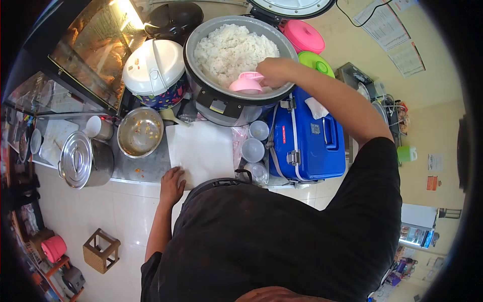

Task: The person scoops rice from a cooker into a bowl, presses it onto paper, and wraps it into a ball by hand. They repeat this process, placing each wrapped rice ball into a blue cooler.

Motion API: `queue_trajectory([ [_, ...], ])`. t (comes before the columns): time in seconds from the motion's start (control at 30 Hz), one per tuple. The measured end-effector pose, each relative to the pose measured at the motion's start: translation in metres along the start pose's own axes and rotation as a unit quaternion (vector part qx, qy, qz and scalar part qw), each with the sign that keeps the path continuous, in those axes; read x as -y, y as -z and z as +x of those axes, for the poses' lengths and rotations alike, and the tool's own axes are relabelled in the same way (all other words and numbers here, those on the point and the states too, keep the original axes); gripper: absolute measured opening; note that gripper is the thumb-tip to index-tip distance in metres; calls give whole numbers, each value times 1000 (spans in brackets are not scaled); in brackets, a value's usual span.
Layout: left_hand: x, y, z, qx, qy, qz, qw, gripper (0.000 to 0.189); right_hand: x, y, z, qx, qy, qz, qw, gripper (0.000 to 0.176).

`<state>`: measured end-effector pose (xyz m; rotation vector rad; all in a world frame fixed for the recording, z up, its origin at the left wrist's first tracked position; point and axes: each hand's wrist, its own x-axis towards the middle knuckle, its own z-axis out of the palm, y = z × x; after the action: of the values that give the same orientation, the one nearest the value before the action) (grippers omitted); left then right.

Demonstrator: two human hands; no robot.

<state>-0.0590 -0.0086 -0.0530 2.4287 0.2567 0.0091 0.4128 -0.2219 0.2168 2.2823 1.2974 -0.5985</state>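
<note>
Rice (231,48) is heaped in the large cooker (206,106), just beyond the fingers of the right hand (275,73), which are closed around the handle of a pink scoop (246,85) inside the pot. The left hand (173,183) has its fingers slightly parted at the near corner of a white sheet (201,151) on the bench (121,173); a metal bowl (140,132) sits beyond them, to their left.

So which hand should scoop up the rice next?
The right hand, I'd say: it holds the pink scoop inside the rice pot, while the left hand is by the white paper.
</note>
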Motion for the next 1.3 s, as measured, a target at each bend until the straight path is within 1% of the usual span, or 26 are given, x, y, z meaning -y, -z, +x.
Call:
queue_trajectory([
  [0.1, -2, 1, -2, 2, 9, 4, 1000, 41, -20, 3, 3, 17, 95, 30, 995, 29],
  [0.2, -5, -1, -4, -4, 14, 3, 1000, 41, -32, 25, 1, 190, 55, 146, 969, 26],
  [0.27, -6, -3, -5, -15, 10, 3, 1000, 41, -42, 32, -5, 245, 20, 281, 927, 21],
  [0.3, -6, -4, -5, -21, 5, 4, 1000, 41, -47, 32, -9, 271, 1, 348, 897, 18],
  [0.33, -5, -4, -6, -27, -1, 5, 1000, 40, -49, 28, -15, 270, 10, 419, 867, 16],
  [0.4, -4, -4, -4, -35, -4, 10, 999, 40, -46, 22, -32, 260, 25, 548, 794, 12],
  [0.43, -4, -4, -5, -39, -6, 12, 999, 40, -32, 19, -43, 228, 28, 614, 755, 11],
  [0.5, -1, -7, 0, -38, 1, 11, 999, 40, 14, 6, -71, 166, 38, 731, 660, 9],
  [0.57, 10, -17, 6, -48, 4, 30, 998, 41, 78, -11, -92, 90, 115, 818, 556, 14],
  [0.6, 9, -17, 8, -58, -11, 60, 996, 45, 105, -22, -97, 73, 135, 843, 515, 16],
  [0.63, 5, -15, 9, -55, -18, 86, 995, 52, 136, -36, -100, 34, 165, 854, 492, 25],
  [0.67, 3, -12, 12, -48, -30, 87, 995, 58, 164, -50, -104, 30, 146, 876, 459, 33],
  [0.7, 10, -17, 13, -53, -63, 82, 993, 61, 187, -66, -107, 23, 125, 896, 426, 40],
  [0.73, 14, -20, 13, -42, -68, 75, 994, 62, 203, -88, -104, 30, 130, 905, 404, 56],
  [0.83, 17, -25, 11, -61, -81, 65, 993, 63, 253, -150, -81, -64, 16, 880, 471, 66],
  [0.87, 18, -27, 11, -67, -83, 69, 992, 64, 260, -198, -51, -103, -26, 827, 552, 71],
  [0.9, 19, -28, 12, -63, -84, 65, 992, 63, 271, -240, -27, -172, -5, 691, 702, 71],
  [0.93, 20, -27, 13, -60, -85, 62, 993, 63, 285, -277, -5, -233, 17, 523, 819, 71],
  [0.97, 21, -27, 11, -55, -85, 60, 993, 63, 300, -297, 3, -280, 36, 333, 900, 72],
  [1.0, 21, -28, 10, -64, -94, 59, 992, 64, 313, -292, -1, -247, 19, 338, 908, 71],
  [1.07, 22, -27, 11, -64, -85, 60, 992, 64, 327, -262, -9, -185, -10, 342, 921, 69],
  [1.1, 21, -28, 7, -61, -81, 60, 993, 65, 331, -257, -12, -169, -23, 334, 927, 70],
  [1.17, 13, -33, 2, -88, -76, 84, 990, 65, 330, -248, -7, -147, -49, 310, 938, 72],
  [1.2, 9, -36, 1, -106, -73, 95, 987, 65, 331, -248, -6, -152, -54, 315, 935, 73],
  [1.27, 8, -40, 2, -111, -67, 97, 987, 66, 335, -253, -3, -165, -62, 324, 930, 74],
  [1.3, 7, -41, 0, -113, -63, 96, 987, 67, 333, -260, 0, -190, -42, 346, 918, 73],
])
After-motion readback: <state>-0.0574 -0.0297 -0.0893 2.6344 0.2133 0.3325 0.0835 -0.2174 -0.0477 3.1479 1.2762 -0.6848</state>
